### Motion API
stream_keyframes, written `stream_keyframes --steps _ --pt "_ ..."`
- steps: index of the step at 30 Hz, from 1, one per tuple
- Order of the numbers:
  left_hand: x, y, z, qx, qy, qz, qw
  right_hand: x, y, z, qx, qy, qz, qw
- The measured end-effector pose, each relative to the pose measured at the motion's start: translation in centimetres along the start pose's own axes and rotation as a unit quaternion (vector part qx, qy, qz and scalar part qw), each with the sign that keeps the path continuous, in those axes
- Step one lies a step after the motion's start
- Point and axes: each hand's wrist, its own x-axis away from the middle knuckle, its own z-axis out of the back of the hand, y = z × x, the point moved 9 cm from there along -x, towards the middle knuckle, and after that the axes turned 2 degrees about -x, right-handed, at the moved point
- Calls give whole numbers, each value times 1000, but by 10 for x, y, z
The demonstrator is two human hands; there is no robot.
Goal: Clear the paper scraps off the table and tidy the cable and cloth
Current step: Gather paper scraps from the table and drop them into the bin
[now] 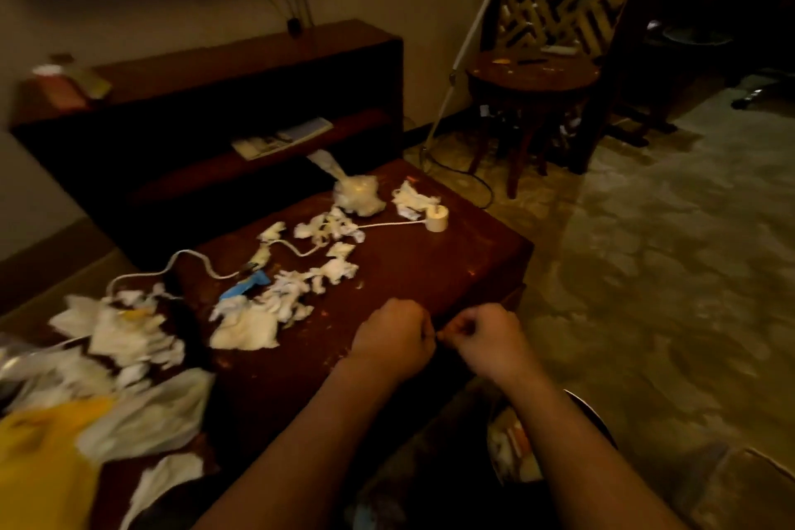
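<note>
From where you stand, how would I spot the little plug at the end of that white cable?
Start at the dark wooden table in the middle of the room and look to its far right corner. There a small cream cylinder, the plug, stands upright at the end of the white cable. Unlike the crumpled paper scraps around it, it is smooth, round and solid.

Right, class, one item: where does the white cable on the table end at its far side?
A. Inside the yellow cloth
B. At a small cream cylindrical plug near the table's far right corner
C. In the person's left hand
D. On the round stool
B: the white cable runs across the paper scraps to the cream cylindrical plug standing near the far right corner of the table.
</note>
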Motion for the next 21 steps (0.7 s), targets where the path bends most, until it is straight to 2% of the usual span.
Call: stream_keyframes --steps 4,7,11,15,19,21 --pt "19 -74 63 20 73 77 994 6 -78 -43 -57 -2 96 994" --pt "34 -119 84 32 82 122 989 13 -114 -70 -62 -6 130 989" --pt "44 -139 83 35 76 126 989 16 -153 -94 -75 -14 160 984" --pt "55 -158 80 28 40 170 984 16 -162 -115 -69 2 179 981" --pt "74 -202 107 21 125 239 963 10 -184 -125 -61 43 220 973" --pt "78 -221 106 16 117 260 958 7 -190 -131 -70 34 224 972"
